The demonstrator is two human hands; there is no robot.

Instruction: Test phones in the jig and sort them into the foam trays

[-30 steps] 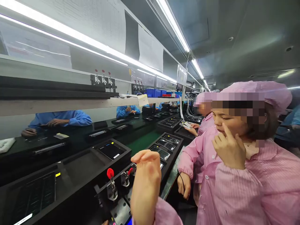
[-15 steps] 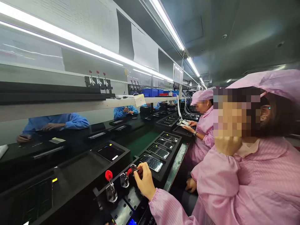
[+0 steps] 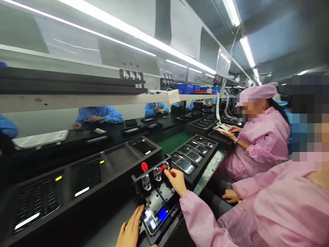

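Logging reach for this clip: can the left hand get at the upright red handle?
Probably yes: the left hand is beside the lit device, nothing visible blocks its way to the upright red handle, and the right hand is near another handle.

**Fixture (image 3: 160, 199) sitting in front of you, bench (image 3: 171, 139) stretching beyond it**

Your left hand (image 3: 130, 229) is lying beside the fixture's left edge, just left of a device (image 3: 150, 221) lying on its near part. Your right hand (image 3: 177, 180) is lying on the rightmost clamp (image 3: 166, 165) of a row standing along the fixture's back. To the left, a long tray (image 3: 117, 158) is holding two devices at its left end and one at its right. Behind your right hand, a second tray (image 3: 198, 172) is carrying a row of devices. A shelf (image 3: 102, 101) is running above the bench.
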